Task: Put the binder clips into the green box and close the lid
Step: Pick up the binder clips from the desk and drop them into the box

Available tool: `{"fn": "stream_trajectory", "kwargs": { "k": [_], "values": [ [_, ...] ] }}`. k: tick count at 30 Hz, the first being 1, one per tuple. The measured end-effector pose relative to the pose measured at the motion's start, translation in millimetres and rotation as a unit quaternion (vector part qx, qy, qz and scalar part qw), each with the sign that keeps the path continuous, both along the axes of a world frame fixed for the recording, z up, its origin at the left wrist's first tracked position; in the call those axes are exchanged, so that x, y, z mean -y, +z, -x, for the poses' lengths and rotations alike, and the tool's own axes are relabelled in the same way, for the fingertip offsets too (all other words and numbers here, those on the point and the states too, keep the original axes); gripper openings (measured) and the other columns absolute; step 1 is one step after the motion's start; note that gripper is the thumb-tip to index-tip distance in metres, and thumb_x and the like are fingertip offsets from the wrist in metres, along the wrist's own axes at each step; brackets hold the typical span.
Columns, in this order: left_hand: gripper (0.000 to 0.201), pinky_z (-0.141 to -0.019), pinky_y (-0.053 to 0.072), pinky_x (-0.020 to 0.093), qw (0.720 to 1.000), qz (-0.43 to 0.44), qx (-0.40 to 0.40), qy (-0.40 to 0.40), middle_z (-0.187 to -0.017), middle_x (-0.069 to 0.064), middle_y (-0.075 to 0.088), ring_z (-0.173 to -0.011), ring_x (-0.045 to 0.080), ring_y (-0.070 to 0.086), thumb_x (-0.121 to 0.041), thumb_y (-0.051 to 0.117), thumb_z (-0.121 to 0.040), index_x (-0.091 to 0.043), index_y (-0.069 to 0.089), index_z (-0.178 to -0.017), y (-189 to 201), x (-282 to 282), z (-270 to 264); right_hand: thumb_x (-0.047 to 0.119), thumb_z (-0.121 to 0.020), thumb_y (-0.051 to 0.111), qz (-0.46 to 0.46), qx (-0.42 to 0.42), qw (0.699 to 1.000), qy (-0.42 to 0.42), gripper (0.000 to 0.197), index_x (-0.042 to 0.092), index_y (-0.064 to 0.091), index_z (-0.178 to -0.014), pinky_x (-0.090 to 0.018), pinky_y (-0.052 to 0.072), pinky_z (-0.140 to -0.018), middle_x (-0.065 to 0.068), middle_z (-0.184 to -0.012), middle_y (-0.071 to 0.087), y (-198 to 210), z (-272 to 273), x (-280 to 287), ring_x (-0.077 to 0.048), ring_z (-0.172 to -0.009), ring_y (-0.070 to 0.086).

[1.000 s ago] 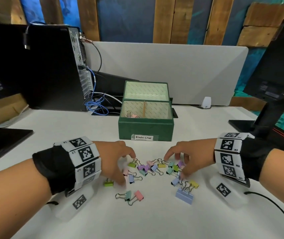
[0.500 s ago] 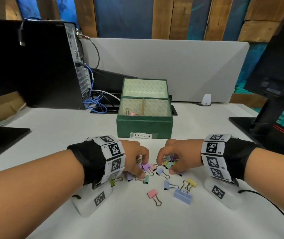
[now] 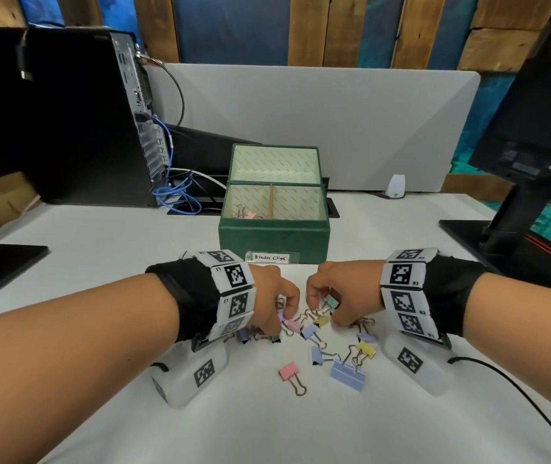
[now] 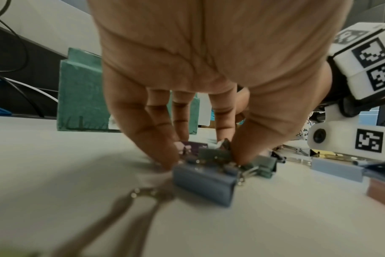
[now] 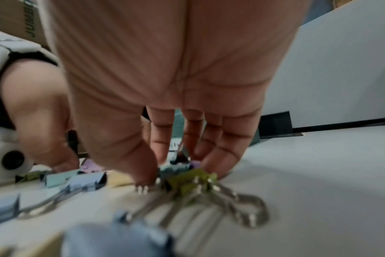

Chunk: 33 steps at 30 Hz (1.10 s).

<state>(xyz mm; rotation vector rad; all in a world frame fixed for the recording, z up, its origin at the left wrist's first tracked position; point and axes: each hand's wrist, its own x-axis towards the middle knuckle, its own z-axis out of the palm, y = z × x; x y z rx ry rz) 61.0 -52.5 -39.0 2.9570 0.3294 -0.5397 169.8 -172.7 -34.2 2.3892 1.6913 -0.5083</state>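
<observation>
The green box (image 3: 274,236) stands open on the white worktop (image 3: 99,249), its lid (image 3: 274,162) tipped up behind it and a label reading "Binder Clips" on its front; a divider splits the inside in two, and a few clips lie in the left compartment, while the right one shows only its lining. Just in front of the box the binder clips (image 3: 311,329) lie scattered in pastel colours; both hands reach down into the heap from either side, close to each other. The left hand (image 3: 269,296) has its fingers (image 4: 156,137) and thumb drawn together at the tips round a small cluster of clips, pinching them against the worktop; a blue-grey clip (image 4: 203,179) lies just in front of those fingertips. The right hand (image 3: 344,289) likewise curls its fingers (image 5: 220,153) and thumb down onto several clips, a green one (image 5: 187,180) at the tips, with a teal clip (image 3: 331,302) showing inside the hand from above. Nearer the person lie loose clips: a pink clip (image 3: 289,371), a large lilac clip (image 3: 347,378), a yellow clip (image 3: 367,349). A black computer tower (image 3: 76,122) stands at the left rear; a monitor (image 3: 542,105) stands at the right.
</observation>
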Motion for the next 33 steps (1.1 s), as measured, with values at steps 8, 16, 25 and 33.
{"fn": "stream_trajectory", "kwargs": {
  "k": [8, 16, 25, 33],
  "values": [
    [0.018, -0.069, 0.059, 0.035, 0.998, 0.056, 0.003, 0.030, -0.101, -0.002, 0.046, -0.074, 0.020, 0.064, -0.026, 0.073, -0.070, -0.029, 0.056, -0.075, -2, -6, -1, 0.020, -0.077, 0.071, 0.006, -0.026, 1.000, -0.006, 0.019, 0.026, 0.057, -0.089, -0.020, 0.037, -0.060, 0.006, -0.083, 0.048, 3, -5, -3, -0.008, -0.067, 0.044],
    [0.022, -0.055, 0.042, 0.020, 0.998, 0.063, 0.010, 0.002, -0.087, -0.007, 0.057, -0.062, 0.009, 0.049, -0.022, 0.073, -0.069, -0.030, 0.056, -0.081, 1, -10, -4, 0.019, -0.077, 0.070, 0.008, -0.030, 0.999, -0.014, 0.012, 0.025, 0.067, -0.087, -0.019, 0.038, -0.058, 0.007, -0.077, 0.052, 4, -11, -7, -0.009, -0.067, 0.047],
    [0.026, -0.055, 0.041, 0.018, 0.997, 0.076, 0.026, -0.002, -0.082, -0.010, 0.057, -0.059, 0.007, 0.047, -0.016, 0.071, -0.068, -0.031, 0.050, -0.070, 1, -13, -3, 0.016, -0.079, 0.070, -0.008, -0.050, 0.999, -0.014, 0.012, 0.016, 0.071, -0.092, -0.016, 0.038, -0.061, 0.009, -0.073, 0.058, 8, -16, -10, -0.007, -0.068, 0.051],
    [0.024, -0.056, 0.041, 0.019, 0.994, 0.089, 0.056, 0.001, -0.075, -0.010, 0.055, -0.061, 0.009, 0.047, -0.015, 0.070, -0.068, -0.028, 0.051, -0.072, 2, -18, 0, 0.016, -0.079, 0.071, -0.187, -0.052, 0.978, -0.071, 0.007, 0.020, 0.070, -0.084, -0.008, 0.036, -0.049, 0.015, -0.055, 0.058, 55, -28, -21, 0.012, -0.045, 0.051]
  ]
}}
